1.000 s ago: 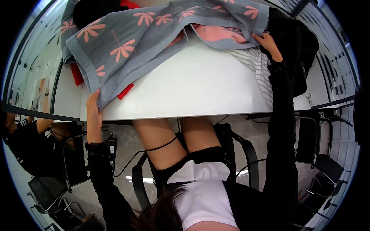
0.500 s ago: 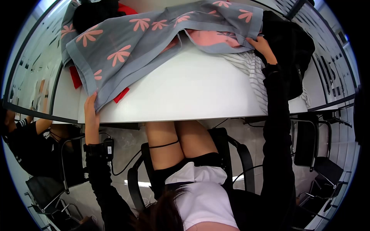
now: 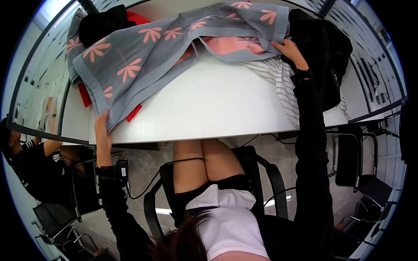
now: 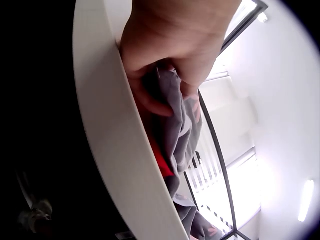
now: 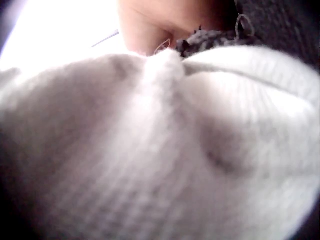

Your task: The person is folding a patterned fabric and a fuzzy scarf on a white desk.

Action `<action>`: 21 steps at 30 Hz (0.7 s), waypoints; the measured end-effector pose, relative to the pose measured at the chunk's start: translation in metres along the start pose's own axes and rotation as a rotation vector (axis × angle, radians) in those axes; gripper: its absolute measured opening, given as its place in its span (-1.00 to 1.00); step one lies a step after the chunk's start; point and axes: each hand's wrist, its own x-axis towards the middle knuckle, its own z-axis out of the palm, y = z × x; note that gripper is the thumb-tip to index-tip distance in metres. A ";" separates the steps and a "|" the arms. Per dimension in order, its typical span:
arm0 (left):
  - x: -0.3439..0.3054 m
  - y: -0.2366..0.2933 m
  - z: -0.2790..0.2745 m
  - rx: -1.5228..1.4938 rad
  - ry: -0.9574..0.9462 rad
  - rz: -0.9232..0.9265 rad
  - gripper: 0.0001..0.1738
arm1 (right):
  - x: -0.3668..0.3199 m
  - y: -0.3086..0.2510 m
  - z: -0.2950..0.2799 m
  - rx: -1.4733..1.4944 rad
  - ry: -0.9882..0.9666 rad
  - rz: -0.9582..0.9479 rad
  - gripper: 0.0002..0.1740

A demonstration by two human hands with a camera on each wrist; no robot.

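A grey cloth with pink flowers point(image 3: 152, 54) lies spread across the far part of the white table, its pink reverse showing where an edge folds over. At the near left corner, my left hand point(image 3: 102, 132) pinches it by the table's front edge. The left wrist view shows the thumb and fingers of that hand point(image 4: 175, 40) closed on bunched grey cloth point(image 4: 182, 130). My right hand point(image 3: 292, 53) pinches the cloth's right edge, beside a black garment point(image 3: 322, 56). Pale knitted fabric point(image 5: 150, 150) fills most of the right wrist view and hides those fingertips.
A grey-and-white striped garment point(image 3: 285, 89) hangs from under the cloth toward the front edge. Red fabric point(image 3: 134, 113) peeks out beneath it at left, and a black item point(image 3: 102, 26) sits at the back left. Another person point(image 3: 35, 165) sits at far left.
Both hands keep their hold on the cloth, which lies much the same. The view has shifted slightly, with table and cloth lower in it. The seated person's legs have drawn together.
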 end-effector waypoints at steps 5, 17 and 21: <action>0.011 -0.011 -0.012 -0.013 -0.043 0.006 -0.66 | -0.006 -0.004 -0.003 0.068 0.003 -0.021 -0.31; 0.012 -0.017 -0.015 -0.077 -0.117 0.068 -0.66 | -0.004 -0.008 -0.008 -0.016 -0.023 0.033 -0.35; 0.006 -0.011 -0.009 -0.023 -0.015 0.020 -0.64 | -0.007 -0.005 -0.004 0.033 -0.026 0.008 -0.35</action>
